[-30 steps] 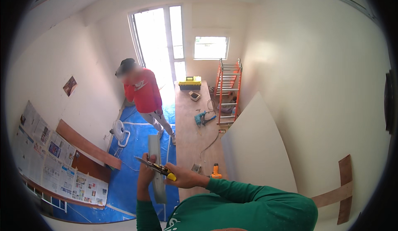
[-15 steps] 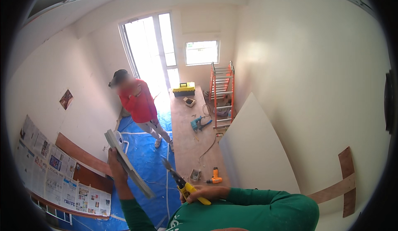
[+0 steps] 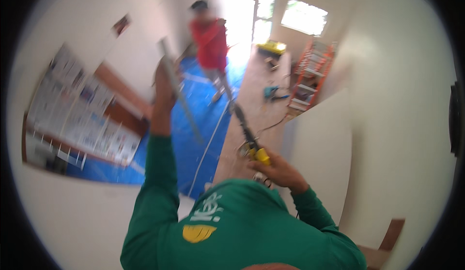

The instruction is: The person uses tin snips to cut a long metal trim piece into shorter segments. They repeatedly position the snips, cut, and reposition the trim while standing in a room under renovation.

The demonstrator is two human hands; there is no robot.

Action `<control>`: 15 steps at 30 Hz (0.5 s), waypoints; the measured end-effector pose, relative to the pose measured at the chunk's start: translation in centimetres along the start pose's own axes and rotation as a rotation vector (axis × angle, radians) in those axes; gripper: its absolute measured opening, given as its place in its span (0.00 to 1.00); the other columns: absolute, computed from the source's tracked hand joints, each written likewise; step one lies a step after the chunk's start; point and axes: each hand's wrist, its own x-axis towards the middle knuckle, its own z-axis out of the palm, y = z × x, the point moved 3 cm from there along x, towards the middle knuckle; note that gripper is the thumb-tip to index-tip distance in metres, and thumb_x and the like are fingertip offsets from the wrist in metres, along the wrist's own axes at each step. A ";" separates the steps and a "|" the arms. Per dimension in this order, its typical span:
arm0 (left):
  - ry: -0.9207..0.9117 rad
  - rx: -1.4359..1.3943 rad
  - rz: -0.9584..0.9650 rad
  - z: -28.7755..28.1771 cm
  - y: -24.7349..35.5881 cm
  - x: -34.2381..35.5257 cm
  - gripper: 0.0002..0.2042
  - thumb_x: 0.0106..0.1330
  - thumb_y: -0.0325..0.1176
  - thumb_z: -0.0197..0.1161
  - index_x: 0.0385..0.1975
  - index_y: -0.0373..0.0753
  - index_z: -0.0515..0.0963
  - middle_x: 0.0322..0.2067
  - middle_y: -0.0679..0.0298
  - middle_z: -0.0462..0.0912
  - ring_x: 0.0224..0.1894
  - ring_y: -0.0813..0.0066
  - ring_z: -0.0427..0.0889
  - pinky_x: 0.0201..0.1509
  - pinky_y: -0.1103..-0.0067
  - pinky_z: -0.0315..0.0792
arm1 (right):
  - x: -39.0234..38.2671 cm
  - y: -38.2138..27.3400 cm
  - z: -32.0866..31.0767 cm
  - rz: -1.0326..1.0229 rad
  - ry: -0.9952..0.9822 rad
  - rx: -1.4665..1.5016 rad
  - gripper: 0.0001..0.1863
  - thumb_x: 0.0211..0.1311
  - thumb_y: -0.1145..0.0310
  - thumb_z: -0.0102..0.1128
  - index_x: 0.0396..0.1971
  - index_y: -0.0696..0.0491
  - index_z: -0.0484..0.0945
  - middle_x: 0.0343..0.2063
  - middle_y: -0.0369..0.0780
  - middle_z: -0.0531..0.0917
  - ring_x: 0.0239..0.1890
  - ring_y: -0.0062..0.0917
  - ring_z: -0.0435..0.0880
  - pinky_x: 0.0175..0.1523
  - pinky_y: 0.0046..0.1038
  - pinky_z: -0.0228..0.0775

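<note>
My left hand (image 3: 164,83) is raised and closed around long, thin light-grey metal strips (image 3: 183,103), which slant down to the right. Motion blurs their edges. In my right hand (image 3: 285,172) is a pair of tin snips (image 3: 244,127) with yellow handles and dark jaws pointing up and away. The jaws are apart from the strips, to their right. Blur hides whether the blades are spread.
A person in red (image 3: 210,44) stands ahead on the blue tarp (image 3: 193,158). Along a wooden tabletop (image 3: 242,90) are a yellow-and-black toolbox (image 3: 271,48) and a blue power tool (image 3: 274,93). An orange ladder (image 3: 312,73) and a large white board (image 3: 322,146) stand right. Newspaper-covered boards (image 3: 82,105) are left.
The view has turned and tilted. Both arms now reach farther forward, with the metal strips and the snips still held. The snips have moved up and away from my body.
</note>
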 end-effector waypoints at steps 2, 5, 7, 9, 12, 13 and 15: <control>-0.110 -0.332 -0.026 1.8 0.1 0.6 0.12 0.88 0.39 0.56 0.58 0.37 0.76 0.33 0.71 0.75 0.29 0.83 0.75 0.31 0.84 0.74 | -0.6 -0.1 0.9 -0.042 -0.099 0.027 0.31 0.76 0.55 0.74 0.69 0.56 0.76 0.52 0.43 0.87 0.53 0.30 0.86 0.62 0.37 0.77; -0.010 -0.252 -0.061 3.3 0.5 -0.3 0.14 0.90 0.40 0.53 0.58 0.36 0.74 0.32 0.68 0.75 0.28 0.81 0.75 0.31 0.81 0.74 | -0.6 -0.9 2.5 -0.208 -0.075 -0.193 0.34 0.76 0.56 0.74 0.72 0.59 0.75 0.51 0.44 0.86 0.55 0.32 0.85 0.65 0.38 0.75; -0.032 -0.271 -0.050 4.3 0.7 -0.8 0.15 0.91 0.40 0.51 0.58 0.34 0.75 0.31 0.68 0.75 0.28 0.80 0.75 0.31 0.81 0.74 | 0.1 -1.2 2.9 -0.146 -0.116 -0.115 0.35 0.76 0.55 0.73 0.73 0.59 0.73 0.51 0.45 0.85 0.56 0.33 0.84 0.66 0.37 0.75; -0.018 -0.257 -0.085 4.9 0.4 -1.5 0.15 0.91 0.41 0.51 0.57 0.34 0.75 0.31 0.68 0.76 0.28 0.81 0.76 0.31 0.81 0.75 | 1.0 -1.5 3.1 -0.113 -0.132 -0.084 0.36 0.77 0.54 0.73 0.74 0.59 0.73 0.51 0.46 0.85 0.57 0.33 0.84 0.66 0.37 0.74; -0.023 -0.248 -0.097 5.0 -0.3 -2.4 0.17 0.91 0.45 0.52 0.56 0.35 0.76 0.31 0.68 0.76 0.28 0.81 0.77 0.31 0.81 0.75 | 2.5 -1.5 3.2 -0.066 -0.159 -0.085 0.36 0.77 0.52 0.72 0.73 0.59 0.74 0.51 0.44 0.85 0.55 0.31 0.84 0.63 0.35 0.75; -0.001 -0.222 -0.129 5.0 -0.5 -2.7 0.18 0.91 0.46 0.52 0.55 0.35 0.77 0.31 0.68 0.76 0.29 0.81 0.77 0.31 0.81 0.75 | 2.9 -1.5 3.3 -0.065 -0.164 -0.084 0.35 0.78 0.51 0.71 0.73 0.59 0.74 0.50 0.43 0.85 0.54 0.30 0.84 0.62 0.35 0.75; 0.016 -0.175 -0.096 5.0 -0.5 -3.1 0.19 0.90 0.50 0.52 0.54 0.38 0.77 0.30 0.68 0.76 0.28 0.82 0.76 0.31 0.81 0.75 | 3.4 -1.6 3.3 -0.050 -0.184 -0.070 0.34 0.78 0.50 0.70 0.72 0.59 0.75 0.48 0.41 0.84 0.51 0.28 0.83 0.58 0.32 0.76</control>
